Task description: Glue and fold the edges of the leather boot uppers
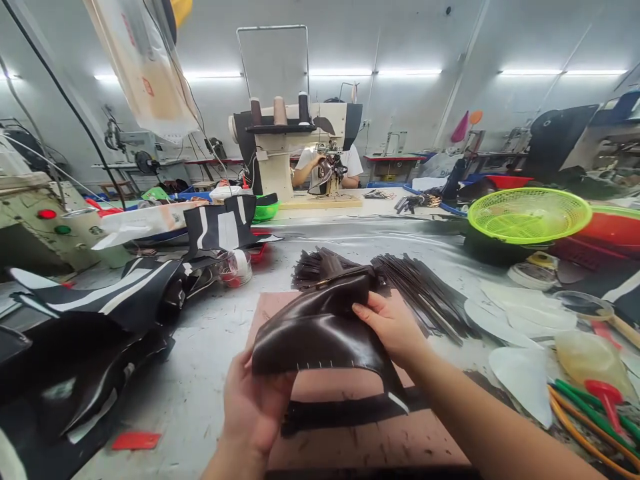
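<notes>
Between my two hands is a glossy dark brown leather piece [315, 333], curved, with small white tick marks along its lower edge. My left hand [257, 400] grips its left end from below, fingers tucked behind it. With the thumb on the front, my right hand [390, 327] holds its upper right side. A pinkish board [345, 447] lies beneath on the table, with a black strip [345, 415] across it. Just behind the leather piece are bundles of thin dark strips [420, 293].
Black pieces with white bands [125, 293] are heaped at left. A clear jar [235, 267] stands near them. At right are a green mesh basket [530, 215], white sheets [523, 380] and a red-topped tool [605, 397]. Beyond, a person sits behind a sewing machine [277, 170].
</notes>
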